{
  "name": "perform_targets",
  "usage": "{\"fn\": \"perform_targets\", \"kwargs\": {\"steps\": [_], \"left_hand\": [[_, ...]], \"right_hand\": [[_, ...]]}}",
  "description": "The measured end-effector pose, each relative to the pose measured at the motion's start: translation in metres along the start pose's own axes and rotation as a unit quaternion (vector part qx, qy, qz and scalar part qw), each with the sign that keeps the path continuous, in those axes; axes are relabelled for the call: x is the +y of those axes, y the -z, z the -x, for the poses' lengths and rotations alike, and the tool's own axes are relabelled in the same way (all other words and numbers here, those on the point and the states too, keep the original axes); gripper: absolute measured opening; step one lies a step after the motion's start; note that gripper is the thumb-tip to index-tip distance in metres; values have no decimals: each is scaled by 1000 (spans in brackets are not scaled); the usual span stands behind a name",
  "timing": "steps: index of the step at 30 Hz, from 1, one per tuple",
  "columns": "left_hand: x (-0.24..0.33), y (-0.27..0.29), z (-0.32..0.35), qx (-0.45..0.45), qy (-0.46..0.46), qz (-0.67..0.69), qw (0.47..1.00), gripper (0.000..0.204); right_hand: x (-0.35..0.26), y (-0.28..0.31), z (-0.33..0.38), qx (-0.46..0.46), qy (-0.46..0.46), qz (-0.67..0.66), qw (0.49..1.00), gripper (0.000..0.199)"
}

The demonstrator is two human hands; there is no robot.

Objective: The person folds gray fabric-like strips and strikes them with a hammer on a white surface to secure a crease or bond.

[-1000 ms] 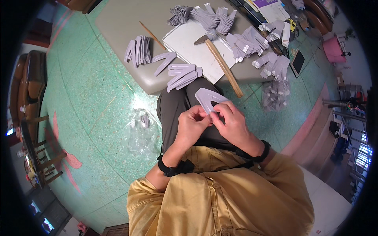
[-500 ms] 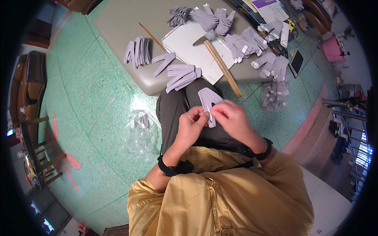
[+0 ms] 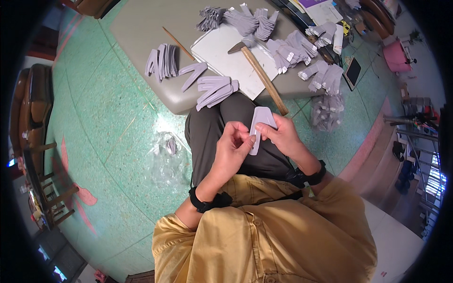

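Observation:
Above my lap, both hands hold a flat lilac-grey V-shaped piece (image 3: 262,114), its wide end pointing away from me. My left hand (image 3: 232,147) pinches its left side near the narrow end. On the right edge, my right hand (image 3: 288,137) grips it, thumb lying across the face and fingers behind. Similar pieces lie on the padded grey table (image 3: 137,28) beyond my knees: a loose V (image 3: 192,74), a small fanned pile (image 3: 216,90) and a standing stack (image 3: 163,62).
A wooden-handled hammer (image 3: 262,75) rests across a white board (image 3: 217,49), with a thin wooden stick (image 3: 178,43) to its left. Several bundled lilac stacks (image 3: 292,49) line the far and right side. Clear plastic bags lie on the green floor, left (image 3: 167,162) and right (image 3: 327,112).
The piece has turned slightly and now shows its face more flatly. My right hand has gone from pinching near its middle to gripping its right edge. My left hand has barely moved.

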State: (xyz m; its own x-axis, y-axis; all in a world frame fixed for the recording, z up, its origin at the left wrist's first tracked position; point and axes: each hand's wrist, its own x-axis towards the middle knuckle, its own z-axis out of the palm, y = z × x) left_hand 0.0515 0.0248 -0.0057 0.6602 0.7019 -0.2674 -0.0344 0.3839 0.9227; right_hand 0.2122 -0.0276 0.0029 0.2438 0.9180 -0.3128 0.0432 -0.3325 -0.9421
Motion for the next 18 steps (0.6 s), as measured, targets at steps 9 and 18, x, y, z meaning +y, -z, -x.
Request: {"fn": "perform_targets", "kwargs": {"steps": [9,18], "left_hand": [[-3,-3,2,28,-12,-8,1000,6],[-3,-8,0,67,-45,-121,989,10]], "right_hand": [[0,-7,3,79,27,0,997,23],[-7,-10,5,106,33,14,994,23]]}}
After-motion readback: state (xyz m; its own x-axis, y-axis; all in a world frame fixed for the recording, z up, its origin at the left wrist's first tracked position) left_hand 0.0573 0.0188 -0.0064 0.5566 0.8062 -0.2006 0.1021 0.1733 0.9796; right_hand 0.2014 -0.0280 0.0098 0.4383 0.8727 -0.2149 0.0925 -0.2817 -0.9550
